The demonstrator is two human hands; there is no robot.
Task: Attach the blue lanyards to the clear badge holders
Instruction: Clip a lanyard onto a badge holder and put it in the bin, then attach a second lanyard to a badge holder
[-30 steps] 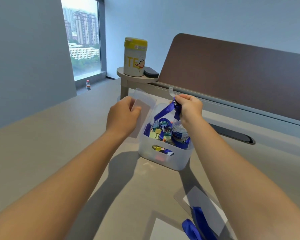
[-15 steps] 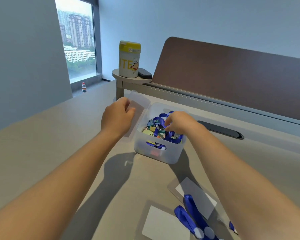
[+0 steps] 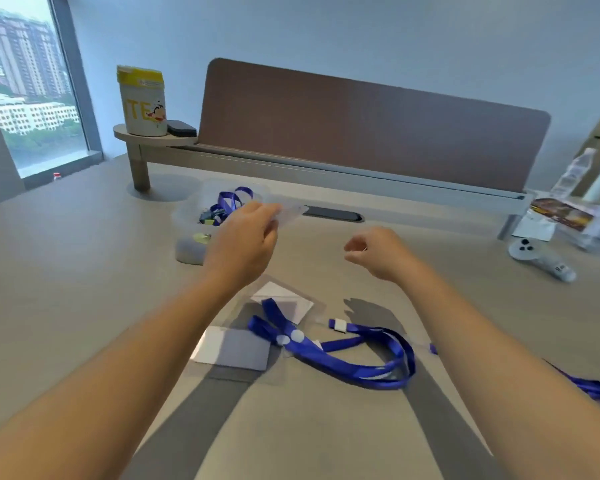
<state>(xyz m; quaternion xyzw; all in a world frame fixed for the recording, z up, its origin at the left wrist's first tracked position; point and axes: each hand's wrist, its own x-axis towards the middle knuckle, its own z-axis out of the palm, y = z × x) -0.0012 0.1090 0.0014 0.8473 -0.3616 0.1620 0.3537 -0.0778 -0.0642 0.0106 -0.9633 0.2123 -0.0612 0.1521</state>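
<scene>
Left fingers (image 3: 270,216) pinch badge holder (image 3: 290,212).

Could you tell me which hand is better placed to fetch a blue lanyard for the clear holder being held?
The right hand. It looks free, loosely curled, holding nothing I can make out, above the loose blue lanyard on the table. The left hand is pinching the clear badge holder.

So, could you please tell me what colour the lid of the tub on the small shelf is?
Yellow; the tub itself is white, seen clearly in the head view.
</scene>
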